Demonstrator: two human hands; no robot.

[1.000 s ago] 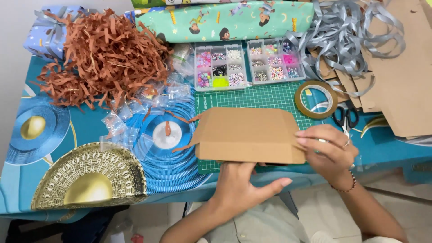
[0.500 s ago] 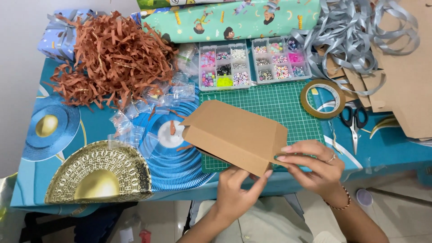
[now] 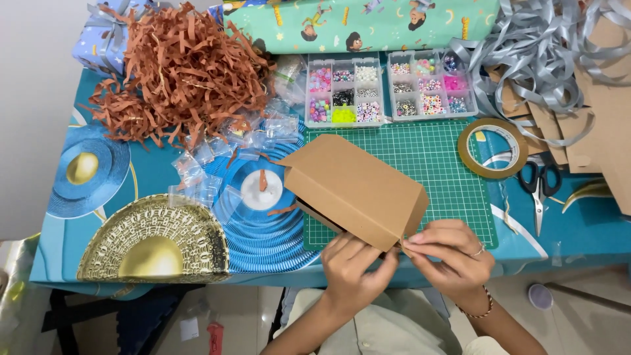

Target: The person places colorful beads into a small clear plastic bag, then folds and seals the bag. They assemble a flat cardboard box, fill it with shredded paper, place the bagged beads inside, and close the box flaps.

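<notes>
A flat brown cardboard box (image 3: 351,187) is half folded into shape and lies tilted over the green cutting mat (image 3: 434,161) near the table's front edge. My left hand (image 3: 358,266) grips its near corner from below, fingers curled under the edge. My right hand (image 3: 450,256) pinches the same corner from the right, with a ring and a bracelet on it. The box's open side faces left.
A pile of brown shredded paper (image 3: 174,69) lies at back left, with small clear bags (image 3: 217,158) beside it. Two bead organiser trays (image 3: 388,89), a tape roll (image 3: 493,148), scissors (image 3: 540,187), grey ribbon (image 3: 545,52) and cardboard sheets (image 3: 605,125) fill the right.
The box has gone from a flat sheet to a folded, raised shape turned at an angle. Both hands have come together at its near right corner.
</notes>
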